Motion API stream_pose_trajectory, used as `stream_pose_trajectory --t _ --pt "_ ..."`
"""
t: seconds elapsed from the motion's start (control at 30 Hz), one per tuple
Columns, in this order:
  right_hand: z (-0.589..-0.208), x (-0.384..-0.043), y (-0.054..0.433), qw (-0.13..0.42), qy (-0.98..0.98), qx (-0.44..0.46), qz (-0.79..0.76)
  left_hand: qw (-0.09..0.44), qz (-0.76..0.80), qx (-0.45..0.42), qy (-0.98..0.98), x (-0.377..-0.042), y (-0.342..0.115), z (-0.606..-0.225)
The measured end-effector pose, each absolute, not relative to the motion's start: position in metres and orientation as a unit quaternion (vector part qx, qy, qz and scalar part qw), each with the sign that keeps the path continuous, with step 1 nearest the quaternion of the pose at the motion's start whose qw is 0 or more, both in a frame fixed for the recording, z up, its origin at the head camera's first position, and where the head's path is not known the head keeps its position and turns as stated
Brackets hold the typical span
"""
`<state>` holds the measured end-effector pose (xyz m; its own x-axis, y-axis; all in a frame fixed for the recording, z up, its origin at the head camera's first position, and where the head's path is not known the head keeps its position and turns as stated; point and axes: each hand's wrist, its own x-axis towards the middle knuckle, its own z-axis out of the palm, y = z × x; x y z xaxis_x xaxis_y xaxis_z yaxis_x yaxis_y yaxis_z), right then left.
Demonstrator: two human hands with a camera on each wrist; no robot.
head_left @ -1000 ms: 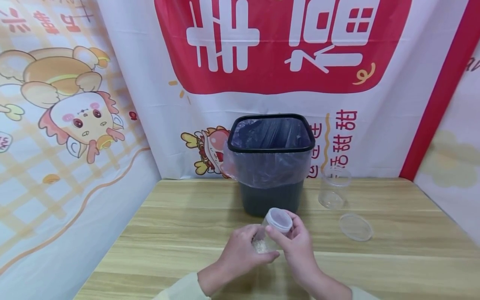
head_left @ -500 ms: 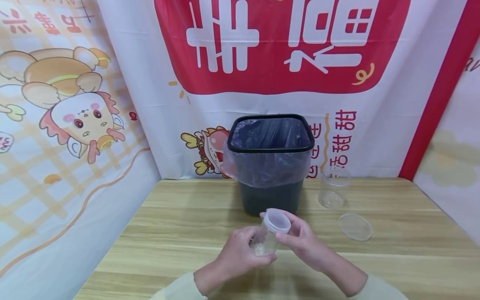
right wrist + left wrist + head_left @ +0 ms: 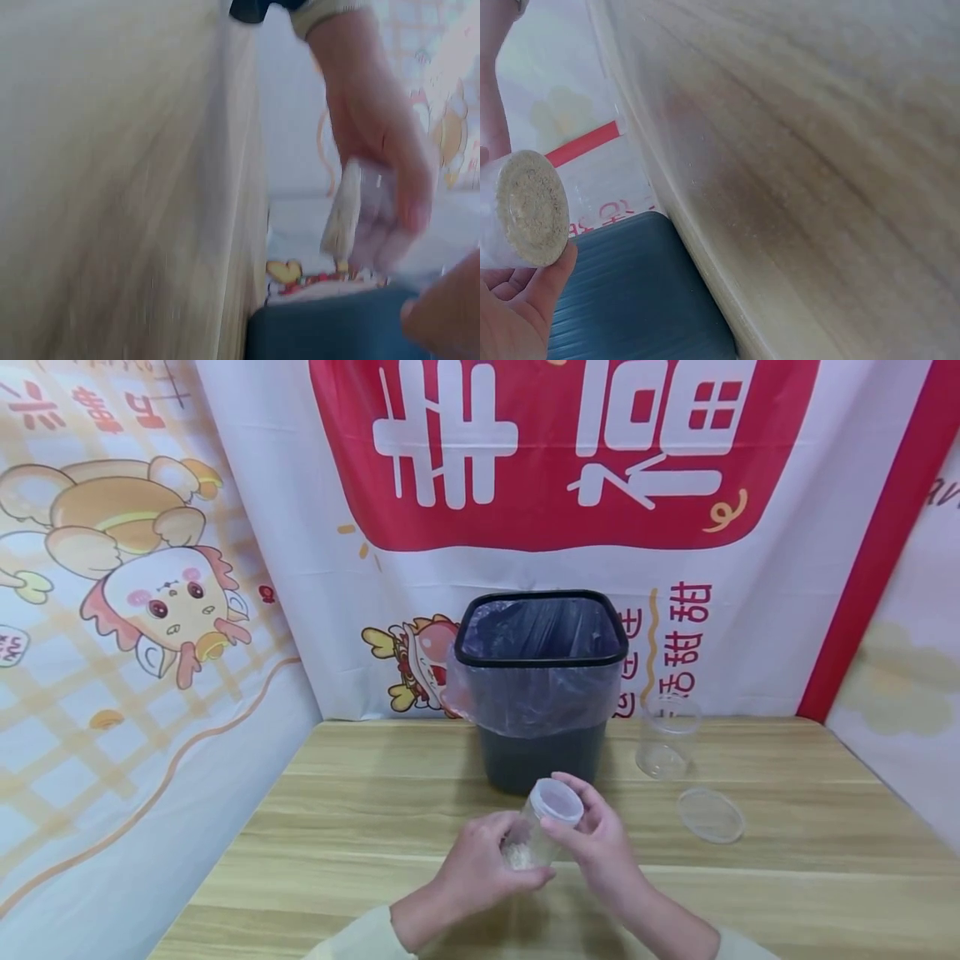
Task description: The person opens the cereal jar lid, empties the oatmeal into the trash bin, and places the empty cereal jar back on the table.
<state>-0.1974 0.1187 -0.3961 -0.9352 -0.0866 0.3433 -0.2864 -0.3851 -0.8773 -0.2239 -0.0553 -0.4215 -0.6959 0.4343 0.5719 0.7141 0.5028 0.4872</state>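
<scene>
Wood-grain surface (image 3: 360,793), with a clear jar (image 3: 534,837) tilting above it

Printed cloth (image 3: 750,652) is hanging behind, showing large white characters on a red field, and a second cloth (image 3: 161,602) with a cartoon figure is covering the left side. Between the person's two hands, the jar is leaning with its pale round top toward the person's right. It is staying clear of the surface: the left wrist view is showing its round base, with pale grains (image 3: 534,206) gathering there. The left hand (image 3: 476,860) is gripping the lower part, its fingers and thumb curling round the wall. The right hand (image 3: 606,839) is holding the upper end, its thumb pressing the near side and its fingers wrapping the far side of the rim.

Just beyond the hands, a dark bin (image 3: 543,764) is standing upright, a see-through liner (image 3: 540,702) folding over its rim. To the right of the bin, a clear container (image 3: 666,750) is standing upright, and a clear round disc (image 3: 711,816) is lying flat just in front of it. Pale sleeves (image 3: 367,935) are covering both forearms partway.
</scene>
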Motion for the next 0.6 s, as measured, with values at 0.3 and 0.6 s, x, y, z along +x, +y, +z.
stream_pose_trajectory --t 0.3,0.6 --pt "-0.389 -0.186 0.1 0.08 -0.575 0.046 0.813 0.212 -0.346 -0.348 -0.845 -0.226 -0.055 -0.424" --pt "-0.395 -0.203 0.129 -0.015 -0.566 0.224 0.793 0.186 -0.375 -0.361 -0.834 -0.228 -0.058 -0.426"
